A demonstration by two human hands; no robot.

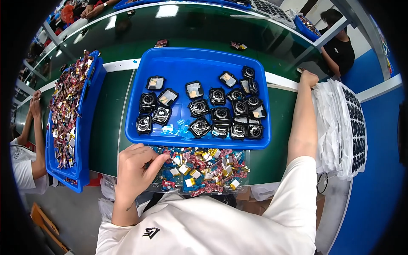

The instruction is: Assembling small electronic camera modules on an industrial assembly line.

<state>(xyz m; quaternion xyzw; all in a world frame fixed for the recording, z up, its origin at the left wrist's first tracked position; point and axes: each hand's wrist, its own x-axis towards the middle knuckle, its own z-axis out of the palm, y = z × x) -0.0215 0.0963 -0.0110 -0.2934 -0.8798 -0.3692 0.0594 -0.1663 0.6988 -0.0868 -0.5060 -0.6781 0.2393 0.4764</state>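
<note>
My left hand (pixel 138 168) is at the left edge of a clear plastic tray (pixel 247 170), its fingers bent and its thumb stretched out apart from them. Nothing shows in its grasp; the fingertips are partly hidden. Small silver batteries with yellow tape and red circuit pieces (pixel 199 170) are heaped in that tray. My right arm reaches far right, and my right hand (pixel 309 79) is closed at the green belt. A small electronic part (pixel 300 70) shows at its fingertips. Ahead, a blue tray (pixel 140 137) holds several black smartwatch bodies (pixel 199 108), some showing pale inner faces.
To the left, a blue bin (pixel 82 170) is heaped with circuit pieces and batteries. Stacked white-wrapped trays (pixel 333 127) stand at the right. Small parts (pixel 239 45) lie on the green belt (pixel 199 34). Co-workers sit at the left (pixel 23 165) and far right (pixel 340 51).
</note>
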